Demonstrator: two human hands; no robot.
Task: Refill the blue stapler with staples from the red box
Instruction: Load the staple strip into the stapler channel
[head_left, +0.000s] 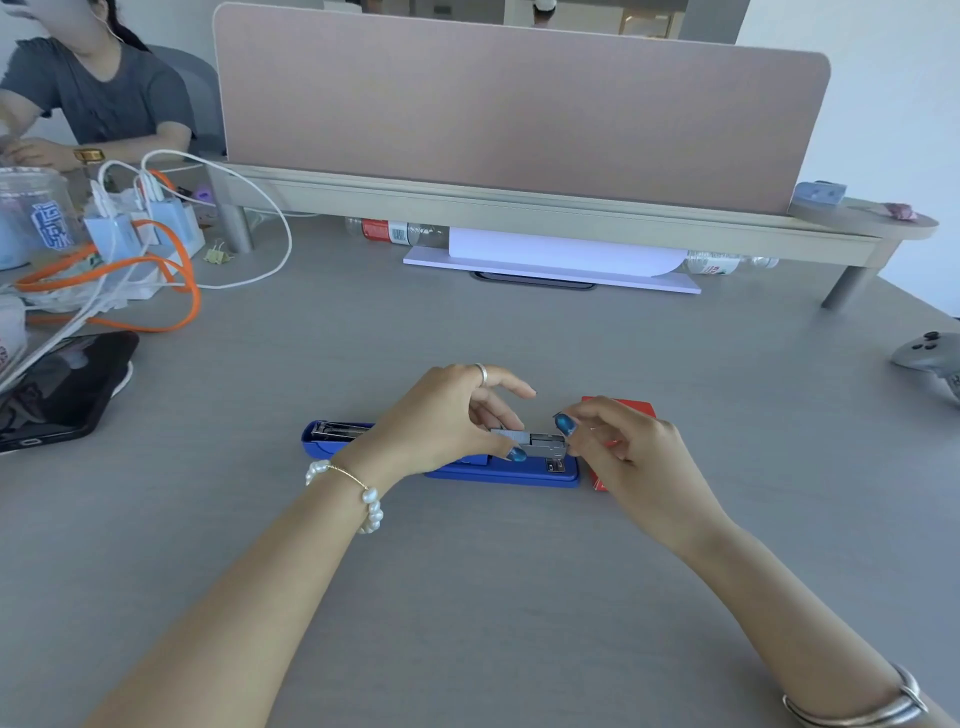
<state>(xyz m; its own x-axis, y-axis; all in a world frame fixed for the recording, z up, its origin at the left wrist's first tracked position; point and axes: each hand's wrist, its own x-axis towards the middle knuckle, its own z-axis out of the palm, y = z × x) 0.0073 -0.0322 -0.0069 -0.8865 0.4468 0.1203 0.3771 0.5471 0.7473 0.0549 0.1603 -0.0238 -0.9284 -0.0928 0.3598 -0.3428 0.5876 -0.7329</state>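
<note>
The blue stapler (501, 474) lies flat on the grey table, swung wide open. Its lid (335, 435) points left and its metal magazine (545, 446) sits over the base. My left hand (447, 415) pinches a grey strip of staples (506, 434) between thumb and fingers, resting on the rear of the magazine. My right hand (631, 457) holds the front end of the magazine with thumb and forefinger. The red box (626, 408) lies just behind my right hand, mostly hidden by it.
A black tablet (57, 395) and a tangle of orange and white cables (156, 270) with chargers lie at the left. A desk shelf (519, 208) with a pink divider runs along the back. A grey game controller (930, 358) sits at the right edge. Another person sits at the far left.
</note>
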